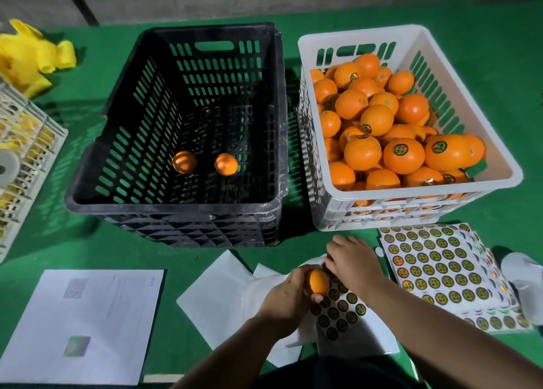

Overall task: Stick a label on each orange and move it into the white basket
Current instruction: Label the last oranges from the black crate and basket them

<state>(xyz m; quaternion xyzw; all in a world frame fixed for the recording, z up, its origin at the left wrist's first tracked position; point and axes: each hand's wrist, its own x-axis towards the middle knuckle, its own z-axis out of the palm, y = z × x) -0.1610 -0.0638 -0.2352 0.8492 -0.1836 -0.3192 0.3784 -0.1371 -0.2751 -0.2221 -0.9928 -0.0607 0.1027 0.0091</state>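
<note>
My left hand (283,296) grips an orange (316,281) low over the table, just above a sheet of round labels (340,309). My right hand (354,263) reaches down beside that orange with its fingertips at the top of the label sheet; whether they pinch a label is hidden. The white basket (417,190) at the right holds several oranges, many with labels. The black crate (176,203) at the centre holds two oranges (184,161) (226,164) on its floor.
A fuller label sheet stack (440,265) lies right of my hands. White backing papers (217,288) and a printed sheet (85,324) lie on the green table. A white crate (29,153) and yellow foam nets (29,53) sit far left.
</note>
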